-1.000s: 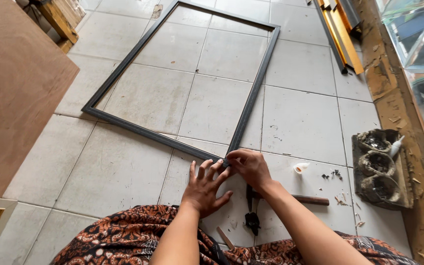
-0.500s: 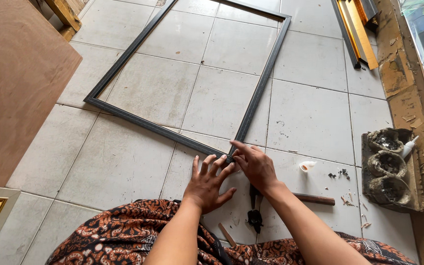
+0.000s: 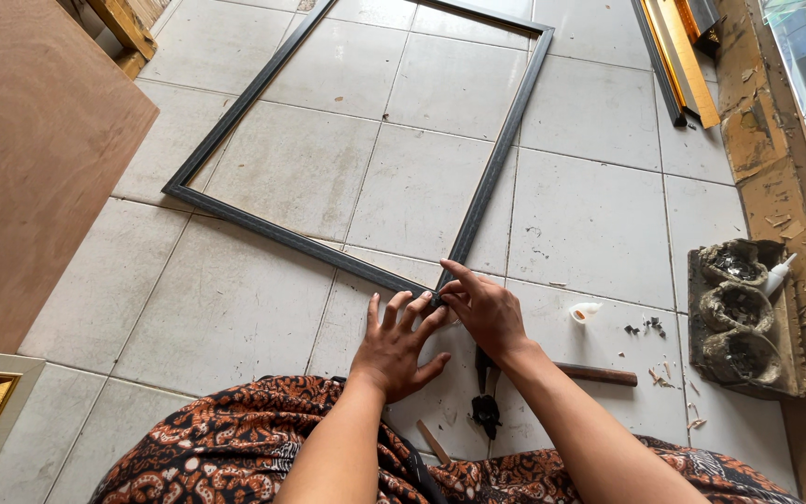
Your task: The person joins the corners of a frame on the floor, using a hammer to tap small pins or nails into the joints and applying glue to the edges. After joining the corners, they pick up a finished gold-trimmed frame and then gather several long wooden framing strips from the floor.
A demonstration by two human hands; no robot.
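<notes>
A large black rectangular frame [image 3: 291, 241] lies flat on the pale tiled floor. Both hands meet at its near corner. My left hand [image 3: 396, 342] rests flat with fingers spread, fingertips against the corner. My right hand [image 3: 485, 310] presses on the same corner, its forefinger and thumb pinching the joint. The corner itself is mostly hidden under the fingers. Just below my right wrist, dark pliers [image 3: 487, 392] lie on the floor.
A brown board [image 3: 30, 159] lies at the left. A wooden-handled tool [image 3: 599, 375] lies right of my right arm. A dirty tray with a glue tube [image 3: 746, 317] sits at the right. Gold and dark frame strips [image 3: 678, 56] lie at the upper right. A patterned cloth [image 3: 226, 448] covers my lap.
The view has drifted, so the frame sits lower and larger. Both hands stay on the near corner, the right one shifting slightly.
</notes>
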